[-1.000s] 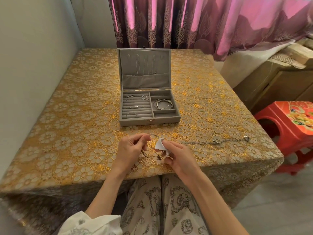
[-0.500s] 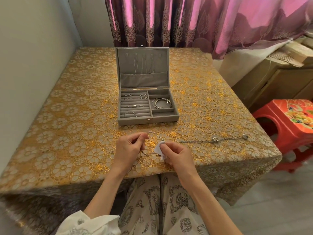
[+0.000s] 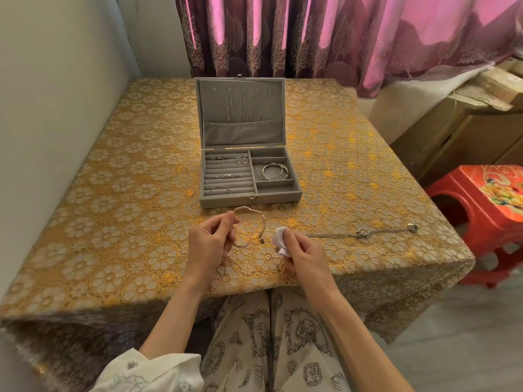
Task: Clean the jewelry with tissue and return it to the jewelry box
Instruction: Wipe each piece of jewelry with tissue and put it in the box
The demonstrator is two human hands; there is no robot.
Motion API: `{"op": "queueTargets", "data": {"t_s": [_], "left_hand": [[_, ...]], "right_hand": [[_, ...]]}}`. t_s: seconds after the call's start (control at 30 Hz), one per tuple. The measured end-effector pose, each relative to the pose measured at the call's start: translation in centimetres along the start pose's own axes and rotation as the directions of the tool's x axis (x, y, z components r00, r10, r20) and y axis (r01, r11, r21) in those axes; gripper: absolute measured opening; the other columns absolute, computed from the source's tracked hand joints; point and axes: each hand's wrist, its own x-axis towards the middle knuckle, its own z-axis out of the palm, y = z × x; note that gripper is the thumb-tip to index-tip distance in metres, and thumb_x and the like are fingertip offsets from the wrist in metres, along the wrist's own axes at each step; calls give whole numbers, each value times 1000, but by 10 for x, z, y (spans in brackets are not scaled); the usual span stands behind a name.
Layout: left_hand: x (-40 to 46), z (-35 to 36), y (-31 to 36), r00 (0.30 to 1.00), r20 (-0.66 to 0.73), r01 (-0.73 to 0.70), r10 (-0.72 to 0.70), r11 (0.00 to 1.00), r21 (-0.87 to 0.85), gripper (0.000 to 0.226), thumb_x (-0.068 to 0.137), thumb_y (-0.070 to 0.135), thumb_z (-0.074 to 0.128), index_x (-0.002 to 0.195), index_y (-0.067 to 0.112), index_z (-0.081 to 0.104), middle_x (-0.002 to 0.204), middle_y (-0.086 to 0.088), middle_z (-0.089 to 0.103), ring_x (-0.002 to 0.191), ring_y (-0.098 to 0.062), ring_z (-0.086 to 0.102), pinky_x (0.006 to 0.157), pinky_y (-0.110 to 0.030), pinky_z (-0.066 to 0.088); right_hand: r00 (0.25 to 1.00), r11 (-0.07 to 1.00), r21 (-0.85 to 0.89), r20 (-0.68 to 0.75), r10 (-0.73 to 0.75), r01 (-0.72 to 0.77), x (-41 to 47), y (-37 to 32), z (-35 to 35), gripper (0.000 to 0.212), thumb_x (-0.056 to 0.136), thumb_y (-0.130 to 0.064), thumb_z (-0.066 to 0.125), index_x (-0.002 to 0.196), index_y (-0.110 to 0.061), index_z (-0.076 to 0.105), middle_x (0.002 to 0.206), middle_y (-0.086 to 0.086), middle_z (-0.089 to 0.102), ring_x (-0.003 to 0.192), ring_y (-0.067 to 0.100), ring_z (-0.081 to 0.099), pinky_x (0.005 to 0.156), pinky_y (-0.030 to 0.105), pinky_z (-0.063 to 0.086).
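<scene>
Silver bangle pinched, tissue gripped

Gold flower lace covers the tabletop. On it stands a grey jewelry box; behind the box hang plum-pink curtains with pale tree prints; right of it, a red stool with flowers.

Head view: looked forward and down from above the person's lap.
Facing: toward 12 o'clock, jewelry box centred, curtain beyond.
Nearness: hands close below; table filled the frame.
</scene>
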Motion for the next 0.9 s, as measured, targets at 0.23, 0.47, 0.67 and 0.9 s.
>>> {"op": "queueTargets", "data": {"t_s": [0.23, 0.47, 0.67, 0.9], "left_hand": [[-1, -1, 2, 1000, 30, -6, 6, 1000, 11, 23, 92, 18, 53, 83, 2, 67, 55, -4, 53, 36, -8, 37, 34, -14, 29], [-1, -1, 1, 999, 34, -11, 10, 999, 33, 23, 92, 21, 53, 84, 5, 67, 54, -2, 54, 37, -8, 38, 35, -15, 30], [-1, -2, 1, 999, 44, -9, 8, 1000, 24, 23, 92, 21, 53, 84, 5, 67, 54, -1, 54, 36, -9, 36, 35, -15, 29], [-1, -2, 1, 999, 41, -5, 5, 1000, 7, 23, 92, 22, 53, 83, 6, 67, 54, 0, 54, 36, -9, 36, 34, -15, 29]], "right_hand": [[996, 995, 47, 3, -86, 86, -3, 5, -4, 12, 88, -22, 58, 88, -28, 68, 75, -12, 64, 61, -2, 52, 54, 13, 39], [968, 936, -254, 1, -252, 244, 1, 11, 14, 18, 82, -19, 67, 100, -18, 68, 95, -2, 63, 81, 7, 59, 70, 17, 49], [966, 923, -292, 23, -256, 252, 4, 11, 19, 7, 85, -22, 64, 83, -17, 68, 79, -6, 60, 74, 3, 51, 65, 15, 38], [953, 901, -310, 102, -286, 304, 3, 12, 17, 23, 89, -15, 56, 71, -2, 54, 66, 3, 47, 62, 9, 38, 58, 23, 31]]}}
